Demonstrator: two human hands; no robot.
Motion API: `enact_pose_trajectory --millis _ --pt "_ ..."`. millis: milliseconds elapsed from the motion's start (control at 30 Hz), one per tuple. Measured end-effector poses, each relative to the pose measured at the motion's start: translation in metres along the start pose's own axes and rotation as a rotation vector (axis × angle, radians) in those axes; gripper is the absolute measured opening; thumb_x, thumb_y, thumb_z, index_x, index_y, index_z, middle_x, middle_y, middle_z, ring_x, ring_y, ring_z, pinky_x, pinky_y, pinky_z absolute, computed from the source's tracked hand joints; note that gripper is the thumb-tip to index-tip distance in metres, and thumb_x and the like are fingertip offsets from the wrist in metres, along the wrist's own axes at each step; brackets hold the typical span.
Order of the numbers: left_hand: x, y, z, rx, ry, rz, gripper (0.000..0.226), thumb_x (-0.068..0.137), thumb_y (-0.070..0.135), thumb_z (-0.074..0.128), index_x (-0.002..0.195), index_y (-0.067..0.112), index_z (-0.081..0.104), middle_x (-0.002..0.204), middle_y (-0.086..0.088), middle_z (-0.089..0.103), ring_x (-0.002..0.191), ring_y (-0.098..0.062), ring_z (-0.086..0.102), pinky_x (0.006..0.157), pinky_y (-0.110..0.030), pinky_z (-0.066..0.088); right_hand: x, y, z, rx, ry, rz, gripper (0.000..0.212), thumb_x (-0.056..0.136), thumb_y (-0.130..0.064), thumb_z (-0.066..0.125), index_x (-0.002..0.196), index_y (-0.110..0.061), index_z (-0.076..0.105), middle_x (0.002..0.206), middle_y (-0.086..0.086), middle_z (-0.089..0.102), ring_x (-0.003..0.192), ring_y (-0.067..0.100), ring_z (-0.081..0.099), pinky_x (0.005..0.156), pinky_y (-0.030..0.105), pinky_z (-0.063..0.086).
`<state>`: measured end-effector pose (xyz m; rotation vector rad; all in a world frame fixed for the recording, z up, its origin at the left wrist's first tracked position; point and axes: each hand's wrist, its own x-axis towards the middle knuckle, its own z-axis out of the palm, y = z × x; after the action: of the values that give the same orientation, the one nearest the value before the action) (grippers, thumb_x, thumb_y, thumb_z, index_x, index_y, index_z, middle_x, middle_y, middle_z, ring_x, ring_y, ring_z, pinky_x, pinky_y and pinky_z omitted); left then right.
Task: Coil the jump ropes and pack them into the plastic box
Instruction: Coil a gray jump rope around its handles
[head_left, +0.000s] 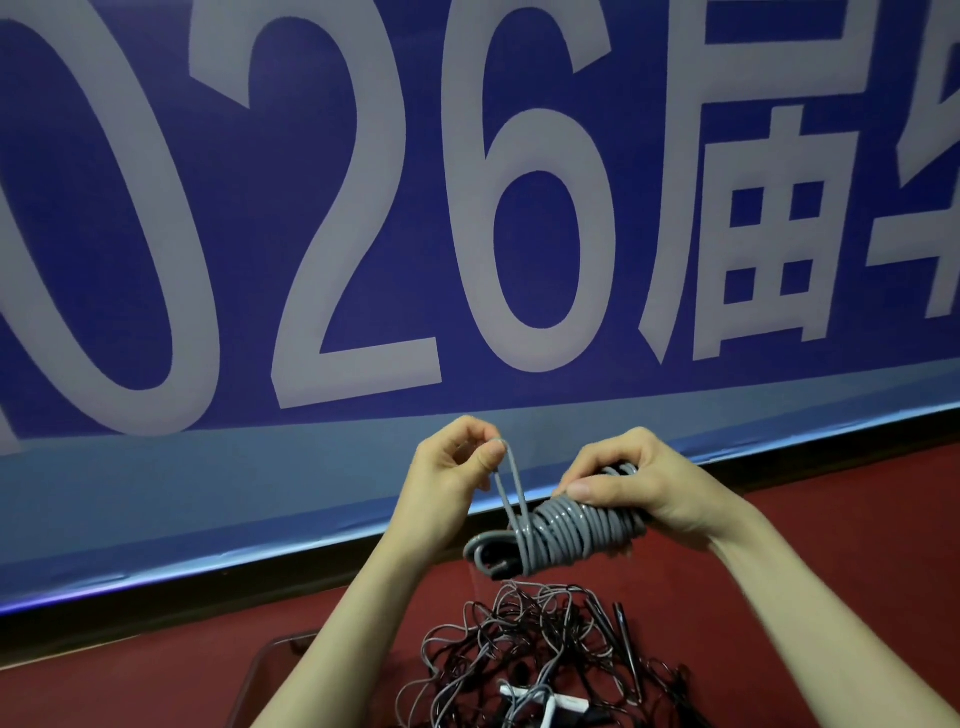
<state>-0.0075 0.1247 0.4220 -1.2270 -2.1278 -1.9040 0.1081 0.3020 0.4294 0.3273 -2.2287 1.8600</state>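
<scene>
Grey rope (566, 530) is wound into a tight bundle, and both hands hold it up in the air in front of a big blue banner (311, 218) with large pale numbers and letters on it. The right hand (636, 480) grips the bundle from above, with the fingers curled over the far side and the thumb pressed flat on the near side. The left hand (457, 467) is up and to the left of the bundle. Its thumb and fingers pinch the top of a thin loop of the same grey rope, and the two strands of that loop run down into the left end of the bundle. At that left end, a few thick bends of rope stick out past the wraps. Down below the hands, a messy pile of ropes (535, 660) lies on the red floor (805, 571), black ones and grey ones all tangled up. Something white (540, 704) lies in the pile near the bottom edge, and dark thin handles (626, 639) poke out on the right side of the pile. Just left of the pile, behind the left arm, sits a clear plastic box (260, 670); only its corner and rim show, so what is inside it cannot be told.
</scene>
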Motion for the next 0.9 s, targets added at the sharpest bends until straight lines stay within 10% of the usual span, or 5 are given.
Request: enact_pose_trajectory --millis 300,633,900 --pt "0.004 -0.013 0.027 -0.378 0.126 -0.19 0.009 0.092 0.013 0.063 0.085 0.012 0.058 0.081 0.001 0.058 0.077 -0.016 0.048 0.072 -0.03 0.042 0.008 0.017 0.001 0.345 0.304 -0.108 0.047 0.047 -0.042 0.09 0.072 -0.005 0.075 0.062 0.015 0.062 0.043 0.022 0.055 0.037 0.023 0.043" --pt "-0.006 -0.019 0.01 0.462 0.203 0.523 0.013 0.09 0.018 0.063 0.087 0.019 0.051 0.102 0.011 0.046 0.092 -0.011 0.051 0.079 -0.017 0.04 0.017 0.022 0.017 0.559 0.679 0.055 0.014 0.088 -0.013 0.066 0.084 0.0 0.065 0.055 0.011 0.061 0.04 0.02 0.055 0.037 0.023 0.045" --pt "-0.006 0.006 -0.014 0.576 0.113 0.634 0.002 0.092 0.023 0.051 0.094 0.024 0.051 0.128 0.008 0.04 0.121 -0.016 0.039 0.101 -0.025 0.03 0.015 0.012 0.021 0.324 0.648 -0.155 0.022 0.089 -0.016 0.064 0.079 0.003 0.067 0.06 0.011 0.061 0.045 0.023 0.058 0.04 0.027 0.048"
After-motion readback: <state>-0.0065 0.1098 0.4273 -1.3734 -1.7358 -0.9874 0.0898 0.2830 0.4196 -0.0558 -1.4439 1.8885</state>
